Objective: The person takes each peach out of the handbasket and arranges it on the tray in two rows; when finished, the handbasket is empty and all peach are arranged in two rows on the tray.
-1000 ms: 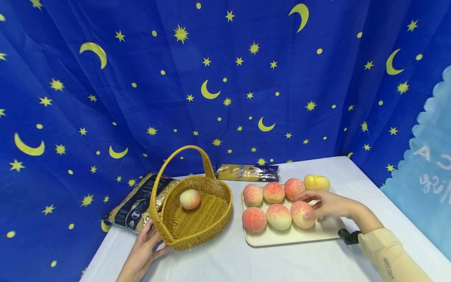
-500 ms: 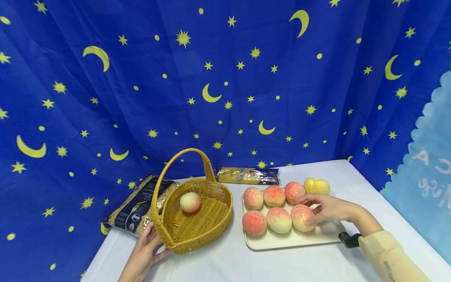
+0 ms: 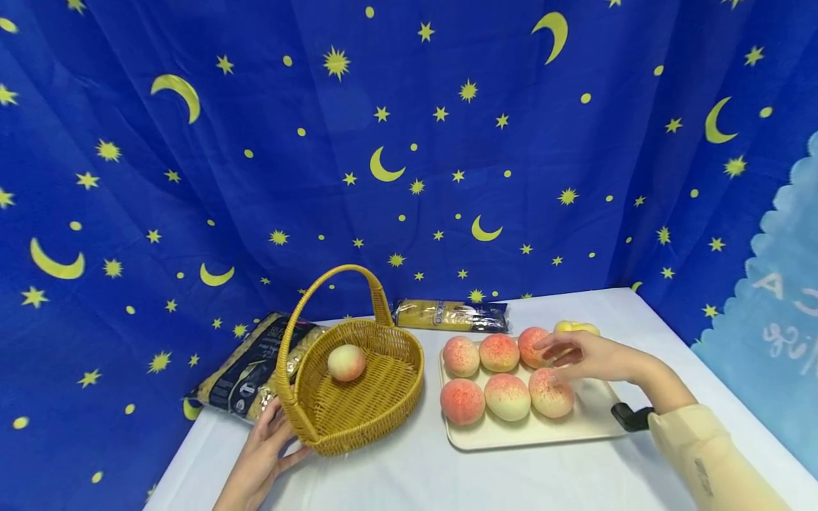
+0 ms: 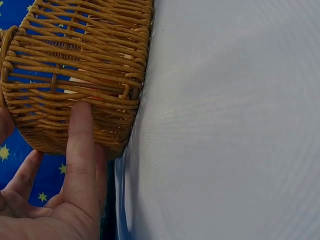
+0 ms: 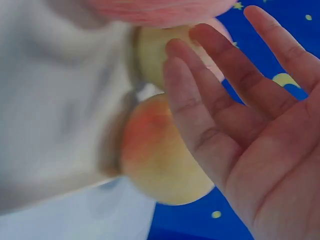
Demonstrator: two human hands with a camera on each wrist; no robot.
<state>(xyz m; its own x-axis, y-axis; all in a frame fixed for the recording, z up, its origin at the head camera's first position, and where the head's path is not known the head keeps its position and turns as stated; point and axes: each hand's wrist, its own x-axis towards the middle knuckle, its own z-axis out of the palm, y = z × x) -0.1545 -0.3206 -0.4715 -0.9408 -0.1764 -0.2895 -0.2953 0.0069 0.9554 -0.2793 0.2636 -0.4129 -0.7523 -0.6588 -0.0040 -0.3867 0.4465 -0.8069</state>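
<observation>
In the head view, my left hand (image 3: 258, 447) touches the near-left side of a heart-shaped wicker basket (image 3: 383, 420). One finger lies straight against the weave (image 4: 100, 95) in the left wrist view. Inside the basket sits a single pale peach (image 3: 346, 363) with a red blush. My right hand (image 3: 601, 357) hovers over the right part of a cream tray (image 3: 597, 415), fingers spread and holding nothing. Right by its fingertips are the front-right peach (image 3: 551, 399) and the back-right peach (image 3: 529, 344). A red-and-yellow fruit (image 5: 160, 155) shows beside the fingers in the right wrist view.
Several more peaches (image 3: 461, 402) stand in two rows on the tray. Behind it, a yellow fruit (image 3: 575, 327) is partly hidden by my hand. A pasta packet (image 3: 450, 316) lies at the back; a larger dark bag (image 3: 246, 372) leans left of the basket.
My right hand has let go of the front-right peach, lifting slightly with its fingers opened. That peach is still on the tray. The left hand stays at the basket.
</observation>
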